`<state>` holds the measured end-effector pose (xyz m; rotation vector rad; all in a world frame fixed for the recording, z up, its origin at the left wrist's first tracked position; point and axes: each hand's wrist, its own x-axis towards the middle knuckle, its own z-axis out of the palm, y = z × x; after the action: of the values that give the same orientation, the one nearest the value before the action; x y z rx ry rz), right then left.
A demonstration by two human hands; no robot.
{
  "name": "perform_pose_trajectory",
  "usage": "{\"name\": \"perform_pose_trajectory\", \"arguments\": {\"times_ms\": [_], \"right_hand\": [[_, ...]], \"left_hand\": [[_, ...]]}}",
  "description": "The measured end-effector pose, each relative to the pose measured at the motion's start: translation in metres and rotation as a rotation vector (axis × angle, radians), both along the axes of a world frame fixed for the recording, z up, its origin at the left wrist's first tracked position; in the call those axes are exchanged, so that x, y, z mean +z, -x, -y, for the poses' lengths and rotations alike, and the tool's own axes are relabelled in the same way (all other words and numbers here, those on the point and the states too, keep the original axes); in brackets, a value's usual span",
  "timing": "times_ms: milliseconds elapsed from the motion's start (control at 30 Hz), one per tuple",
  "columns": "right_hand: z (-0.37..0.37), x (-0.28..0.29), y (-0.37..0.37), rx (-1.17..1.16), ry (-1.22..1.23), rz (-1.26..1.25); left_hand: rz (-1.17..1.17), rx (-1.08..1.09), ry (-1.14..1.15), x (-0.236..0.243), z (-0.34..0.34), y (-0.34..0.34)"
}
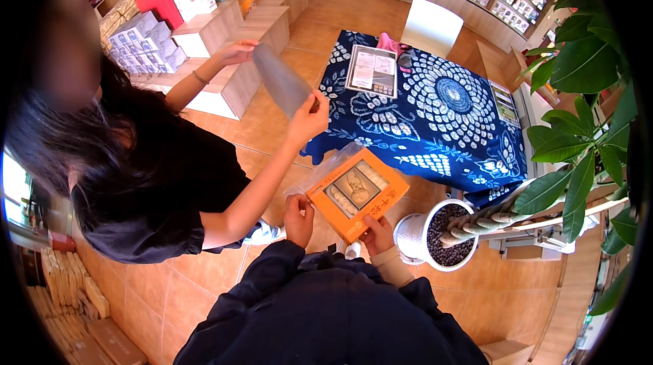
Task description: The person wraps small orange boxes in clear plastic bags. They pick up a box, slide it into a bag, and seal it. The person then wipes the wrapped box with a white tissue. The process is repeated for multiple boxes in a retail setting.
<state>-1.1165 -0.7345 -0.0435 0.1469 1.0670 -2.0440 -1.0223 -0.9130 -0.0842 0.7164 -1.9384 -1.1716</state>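
Observation:
An orange gift box (328,210) with a clear window, showing pale contents in compartments, is tilted in front of me. My right hand (378,234) grips its lower right edge, thumb on the front face. At the box's left corner, my left hand (298,221) is closed with its fingers curled up. It seems to pinch a clear plastic bag (325,169) that spreads behind the box; the exact grip is hard to see. To my left, a co-worker in black holds a thin grey sheet (280,80) between both hands.
A table with a blue-and-white patterned cloth (425,137) stands ahead, bearing a framed sheet (372,71). On the right are a white planter (430,256) and a leafy plant (578,134). Stepped wooden display stands (235,83) with stacked boxes are far left; a white chair (431,28) stands behind the table.

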Motion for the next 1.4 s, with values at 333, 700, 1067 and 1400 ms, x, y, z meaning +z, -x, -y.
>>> {"name": "perform_pose_trajectory", "arguments": {"times_ms": [333, 700, 1067, 1400], "right_hand": [[0.002, -0.010, -0.005, -0.020, -0.007, 0.032], [0.007, -0.010, -0.007, -0.037, 0.002, 0.000], [0.005, -0.013, -0.003, -0.047, -0.088, -0.019], [0.004, -0.011, -0.004, -0.058, -0.116, -0.050]], "left_hand": [[0.074, 0.065, 0.051, -0.011, 0.004, 0.000], [-0.038, 0.014, -0.322, -0.038, -0.001, 0.004], [-0.091, 0.030, -0.229, 0.006, -0.010, 0.002], [0.029, -0.148, 0.350, 0.035, -0.007, 0.001]]}}
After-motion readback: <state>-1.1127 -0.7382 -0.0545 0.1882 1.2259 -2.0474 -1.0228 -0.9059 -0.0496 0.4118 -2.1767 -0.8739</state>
